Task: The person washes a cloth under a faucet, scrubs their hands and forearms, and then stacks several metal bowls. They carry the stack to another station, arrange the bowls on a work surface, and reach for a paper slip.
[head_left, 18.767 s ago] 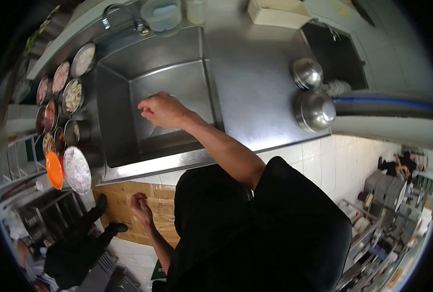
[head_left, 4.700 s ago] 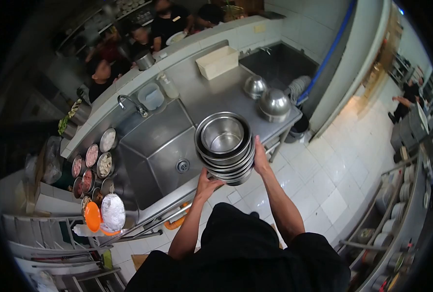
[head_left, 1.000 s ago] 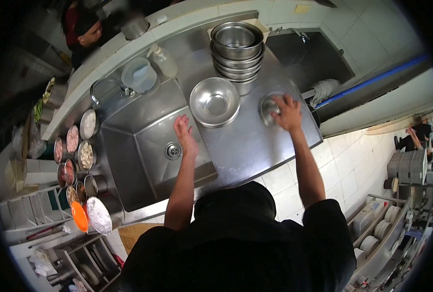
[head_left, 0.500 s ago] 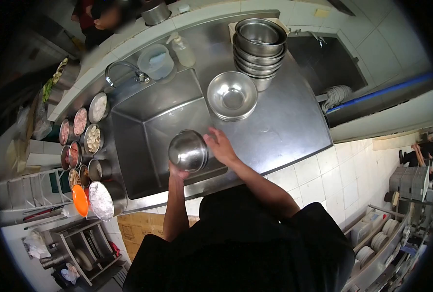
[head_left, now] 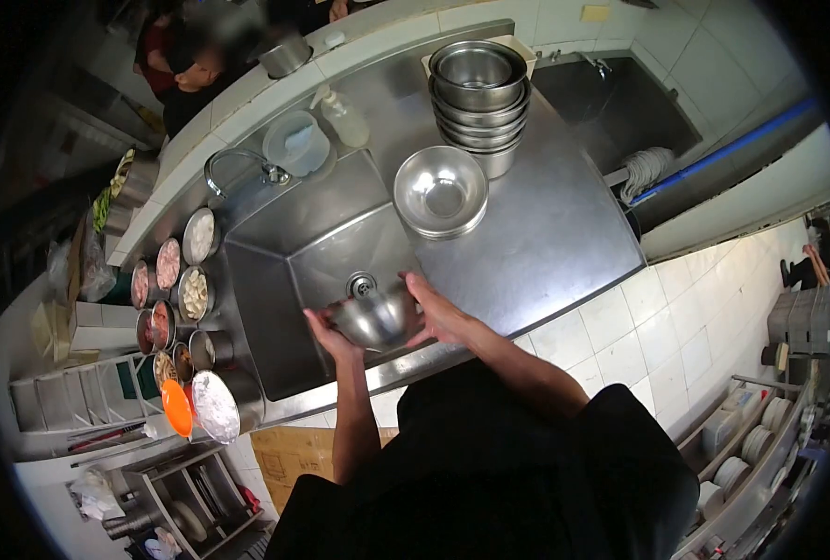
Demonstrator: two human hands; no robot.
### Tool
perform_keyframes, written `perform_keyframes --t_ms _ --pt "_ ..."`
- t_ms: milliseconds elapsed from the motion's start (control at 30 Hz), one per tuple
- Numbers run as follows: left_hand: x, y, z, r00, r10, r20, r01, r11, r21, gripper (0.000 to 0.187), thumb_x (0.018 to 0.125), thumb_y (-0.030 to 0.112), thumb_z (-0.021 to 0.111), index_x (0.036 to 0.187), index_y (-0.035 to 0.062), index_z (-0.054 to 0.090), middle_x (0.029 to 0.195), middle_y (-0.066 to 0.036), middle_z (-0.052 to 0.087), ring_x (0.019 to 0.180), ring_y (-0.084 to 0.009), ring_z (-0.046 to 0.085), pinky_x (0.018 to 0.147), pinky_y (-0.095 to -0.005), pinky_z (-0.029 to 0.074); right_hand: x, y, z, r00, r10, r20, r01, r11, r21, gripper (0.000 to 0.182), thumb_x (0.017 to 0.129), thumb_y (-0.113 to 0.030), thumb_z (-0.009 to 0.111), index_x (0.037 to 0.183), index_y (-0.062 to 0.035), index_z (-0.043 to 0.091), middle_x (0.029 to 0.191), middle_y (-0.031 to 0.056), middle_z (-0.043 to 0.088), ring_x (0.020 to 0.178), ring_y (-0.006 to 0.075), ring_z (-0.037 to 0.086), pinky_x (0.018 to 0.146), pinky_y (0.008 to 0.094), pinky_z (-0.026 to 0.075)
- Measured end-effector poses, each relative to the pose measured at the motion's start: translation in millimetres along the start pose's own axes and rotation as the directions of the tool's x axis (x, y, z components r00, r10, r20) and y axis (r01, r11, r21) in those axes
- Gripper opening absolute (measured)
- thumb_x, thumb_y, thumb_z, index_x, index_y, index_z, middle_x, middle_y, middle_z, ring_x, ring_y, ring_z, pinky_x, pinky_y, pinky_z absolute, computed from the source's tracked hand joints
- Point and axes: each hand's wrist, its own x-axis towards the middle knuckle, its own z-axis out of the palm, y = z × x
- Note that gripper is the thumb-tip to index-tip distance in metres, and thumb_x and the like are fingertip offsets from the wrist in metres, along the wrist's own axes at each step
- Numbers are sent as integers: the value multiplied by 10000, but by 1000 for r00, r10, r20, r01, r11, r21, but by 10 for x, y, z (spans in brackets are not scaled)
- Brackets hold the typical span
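A shiny steel bowl (head_left: 378,322) is held between my two hands over the near part of the steel sink (head_left: 266,322). It is tilted, with its rounded outer side facing me. My left hand (head_left: 334,338) grips its left side. Against its right side is my right hand (head_left: 434,315), fingers partly hidden by the bowl. Past the bowl, the drain (head_left: 362,285) shows in the sink floor. A short stack of wide steel bowls (head_left: 441,194) rests on the counter right of the sink.
Behind that stack rises a tall pile of steel pots and bowls (head_left: 480,117). A faucet (head_left: 247,168), a plastic tub (head_left: 296,145) and a pump bottle (head_left: 344,119) line the back. Several food containers (head_left: 193,292) and an orange bowl (head_left: 177,408) stand left. Other people (head_left: 186,70) are beyond the counter.
The bowl has turned from showing its rounded base upward to facing away from me, and sits a little lower. My right hand has closed in on its right side. The camera view has shifted slightly.
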Motion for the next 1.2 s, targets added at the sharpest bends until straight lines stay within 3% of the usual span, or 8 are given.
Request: perform_keyframes --t_ms 100,167,233,367,567,633,733,1200 --pt "-191 72 287 992 63 107 -80 982 170 497 876 473 438 1115 46 527 1098 -153 561 1030 -261 531 891 -432 418 24 2 -53 994 -105 6 105 993 46 518 883 -487 440 1265 -153 337 1182 148 410 1199 308 337 648 380 491" --pt "-187 138 214 757 -649 82 653 745 -138 390 866 368 480 1090 57 548 1109 -151 559 1019 -267 542 887 -440 427 162 -68 -144 951 -254 178 296 916 -271 499 894 -392 463 1301 -143 317 1158 117 455 1153 270 409 640 289 512" --pt "-72 -58 -304 736 -671 91 656 740 152 297 819 196 508 1055 22 558 1039 -120 594 936 -260 590 818 -410 486 139 -236 -85 935 -291 203 344 882 -323 461 854 -334 545 1239 -121 408 1122 136 499 1071 288 491 746 310 496" --pt "-251 -75 -394 792 -606 67 598 794 112 314 781 97 539 1081 7 519 994 -121 594 884 -258 600 792 -403 495 -175 -787 -80 663 -606 440 644 162 -748 391 745 -306 663 1036 -59 581 1141 219 505 1011 363 521 874 385 420" --pt "-376 114 -668 854 -504 -126 510 860 17 243 706 40 553 947 12 551 892 -94 590 832 -249 598 779 -398 490 415 -1275 -1085 401 -871 -282 -108 261 -959 493 717 -233 665 1107 18 496 929 224 568 816 358 588 721 416 493" --pt "-273 205 -652 880 -470 -74 475 878 68 233 664 33 563 896 20 552 847 -70 579 806 -232 590 750 -391 492 660 -1234 -1329 832 -197 -518 -104 863 -495 546 692 -152 637 1169 14 428 907 188 567 707 317 614 564 424 526" --pt "-67 196 -995 874 -472 -110 485 855 184 271 660 58 556 926 10 551 866 -74 577 809 -225 585 747 -378 486 812 -888 -1424 866 -183 -465 135 982 -136 553 662 -55 580 1188 -8 417 905 167 574 669 280 626 461 409 536" --pt "-12 99 -27 775 -633 8 543 671 505 457 640 130 595 1065 -7 496 959 -129 554 879 -278 572 723 -428 510 -1136 480 -1225 611 -442 -657 542 838 -60 438 608 2 528 1045 20 512 782 77 537 612 148 511 450 263 403"
